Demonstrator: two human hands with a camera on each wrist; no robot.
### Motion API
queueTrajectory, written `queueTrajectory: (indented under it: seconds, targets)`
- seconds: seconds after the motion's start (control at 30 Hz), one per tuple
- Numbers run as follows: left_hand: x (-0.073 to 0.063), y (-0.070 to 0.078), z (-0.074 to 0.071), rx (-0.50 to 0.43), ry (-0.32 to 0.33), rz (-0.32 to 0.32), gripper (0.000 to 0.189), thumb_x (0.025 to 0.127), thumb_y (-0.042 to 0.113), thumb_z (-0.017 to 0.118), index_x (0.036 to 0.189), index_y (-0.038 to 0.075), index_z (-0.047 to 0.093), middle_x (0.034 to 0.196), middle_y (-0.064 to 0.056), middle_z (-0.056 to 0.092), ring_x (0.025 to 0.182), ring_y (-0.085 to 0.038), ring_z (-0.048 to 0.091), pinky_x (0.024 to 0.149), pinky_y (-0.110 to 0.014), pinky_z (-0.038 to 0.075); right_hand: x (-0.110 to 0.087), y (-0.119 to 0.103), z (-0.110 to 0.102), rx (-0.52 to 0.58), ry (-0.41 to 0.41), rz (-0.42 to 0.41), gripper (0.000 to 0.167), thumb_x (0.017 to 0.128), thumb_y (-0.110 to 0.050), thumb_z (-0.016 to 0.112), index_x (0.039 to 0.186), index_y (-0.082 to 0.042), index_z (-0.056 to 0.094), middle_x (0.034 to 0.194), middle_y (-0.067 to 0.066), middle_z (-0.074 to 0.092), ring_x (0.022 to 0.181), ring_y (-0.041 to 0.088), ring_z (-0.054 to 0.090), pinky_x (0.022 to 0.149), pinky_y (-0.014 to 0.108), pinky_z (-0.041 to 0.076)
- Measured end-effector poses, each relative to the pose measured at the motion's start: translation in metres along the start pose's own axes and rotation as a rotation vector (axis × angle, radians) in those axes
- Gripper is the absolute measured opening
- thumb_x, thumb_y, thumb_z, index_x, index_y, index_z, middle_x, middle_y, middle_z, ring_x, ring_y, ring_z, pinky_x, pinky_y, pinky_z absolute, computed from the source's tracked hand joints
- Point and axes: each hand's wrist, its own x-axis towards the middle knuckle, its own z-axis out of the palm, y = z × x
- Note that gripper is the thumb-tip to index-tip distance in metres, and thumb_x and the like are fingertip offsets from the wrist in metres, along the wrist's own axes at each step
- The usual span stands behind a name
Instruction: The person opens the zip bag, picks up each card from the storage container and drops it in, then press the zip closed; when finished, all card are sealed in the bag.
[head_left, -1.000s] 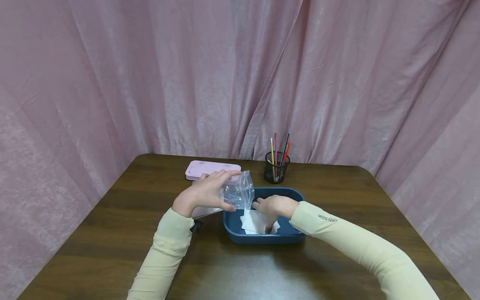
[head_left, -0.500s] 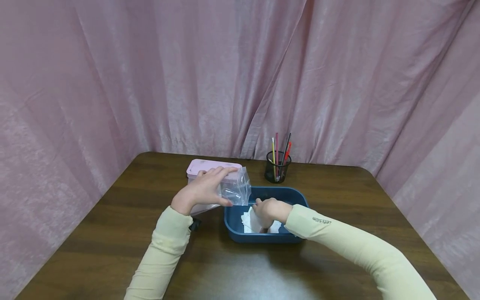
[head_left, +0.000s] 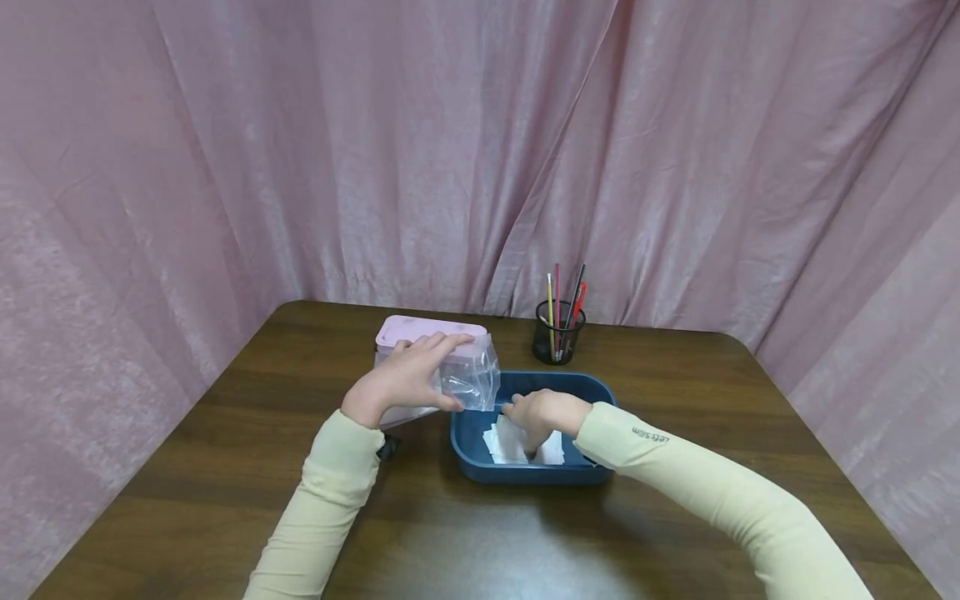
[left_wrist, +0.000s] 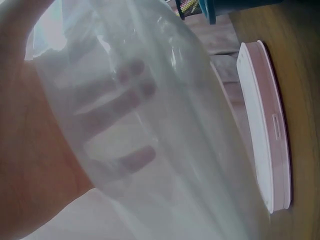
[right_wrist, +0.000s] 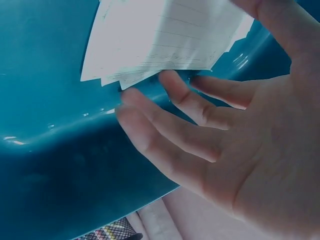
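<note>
Basically, desk (head_left: 450, 533) carries blue tray (head_left: 525, 476), prob. mid for easy reach. Clear plastic bag (head_left: 472, 385) held in L grip (head_left: 401, 379), thumb & fingers wide, prob. to spread its mouth. R grip (head_left: 547, 412) at lined paper sheets (right_wrist: 155, 40) in tray; can't tell if pinching.

In the head view, the left hand (head_left: 408, 375) hides part of the clear, thin plastic bag (head_left: 472, 385) and of the pale pink rectangular case (head_left: 429, 327); the right hand (head_left: 546, 413) covers some white lined paper sheets (head_left: 509, 442). Through the bag, the left fingertips look blurred. The right wrist view cuts off the sheets and the blue rounded tray (right_wrist: 45, 75).
</note>
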Motion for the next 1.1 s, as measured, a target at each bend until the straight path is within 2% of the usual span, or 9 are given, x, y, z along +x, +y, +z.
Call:
queueTrajectory:
  seconds: [0.13,0.27,0.33,0.43,0.57,0.67,0.83,1.1]
  targets:
    - [0.0,0.001,0.001,0.006,-0.01,-0.009,0.094,0.071,0.046,0.082,0.149,0.027,0.032,0.144,-0.008,0.048,0.131,-0.025,0.046,0.102,-0.061,0.032,-0.004,-0.001,0.003,0.001,0.006,0.006,0.074,0.081,-0.037,0.075,0.143,-0.016,0.04,0.134,0.007,0.05,0.112,0.023,0.054,0.102,0.04,0.047]
    - [-0.001,0.002,0.002,0.012,-0.002,-0.012,0.094,0.07,0.046,0.083,0.148,0.028,0.033,0.143,-0.008,0.049,0.128,-0.027,0.049,0.101,-0.06,0.033,-0.006,-0.002,0.007,-0.039,0.018,0.013,0.067,0.083,-0.03,0.074,0.139,-0.018,0.04,0.131,0.005,0.05,0.111,0.024,0.053,0.1,0.039,0.047]
    - [-0.001,0.002,0.003,0.017,0.001,-0.009,0.094,0.07,0.046,0.083,0.148,0.028,0.034,0.142,-0.008,0.05,0.127,-0.026,0.05,0.1,-0.059,0.034,-0.005,0.0,0.007,-0.045,0.008,0.005,0.07,0.083,-0.029,0.074,0.142,-0.02,0.037,0.134,0.005,0.049,0.112,0.023,0.053,0.101,0.039,0.047]
    - [-0.001,0.002,0.004,0.022,-0.001,-0.007,0.094,0.07,0.047,0.082,0.148,0.028,0.034,0.142,-0.008,0.05,0.127,-0.026,0.049,0.099,-0.058,0.035,-0.006,0.004,0.004,0.003,-0.015,-0.012,0.079,0.081,-0.027,0.077,0.146,-0.023,0.033,0.138,0.004,0.045,0.11,0.021,0.054,0.102,0.039,0.047]
    - [0.0,0.002,0.003,0.018,-0.006,-0.009,0.094,0.07,0.046,0.082,0.148,0.027,0.033,0.142,-0.009,0.05,0.128,-0.027,0.049,0.1,-0.059,0.034,-0.011,0.014,-0.002,0.121,-0.01,-0.047,0.087,0.078,-0.022,0.081,0.147,-0.025,0.029,0.136,0.003,0.042,0.105,0.019,0.053,0.098,0.038,0.049]
    - [0.0,0.001,0.002,0.013,-0.001,-0.013,0.093,0.071,0.046,0.082,0.148,0.027,0.034,0.143,-0.009,0.05,0.128,-0.028,0.05,0.1,-0.06,0.033,-0.015,0.021,-0.008,0.176,0.027,-0.073,0.091,0.075,-0.022,0.083,0.147,-0.025,0.028,0.133,0.002,0.043,0.104,0.019,0.053,0.095,0.038,0.05]
    - [0.001,-0.002,0.002,0.015,-0.001,-0.016,0.093,0.071,0.047,0.082,0.148,0.028,0.033,0.143,-0.008,0.05,0.126,-0.029,0.051,0.099,-0.058,0.035,-0.025,0.032,-0.017,0.23,0.097,-0.118,0.093,0.075,-0.023,0.083,0.15,-0.027,0.028,0.142,0.004,0.042,0.112,0.021,0.055,0.098,0.042,0.048]
    - [0.001,-0.005,-0.001,-0.004,0.011,-0.042,0.093,0.071,0.044,0.082,0.148,0.027,0.033,0.142,-0.007,0.05,0.129,-0.025,0.048,0.102,-0.061,0.032,-0.045,0.051,-0.02,0.271,0.27,-0.198,0.06,0.078,-0.017,0.078,0.133,-0.024,0.055,0.131,0.007,0.05,0.113,0.025,0.05,0.085,0.043,0.051]
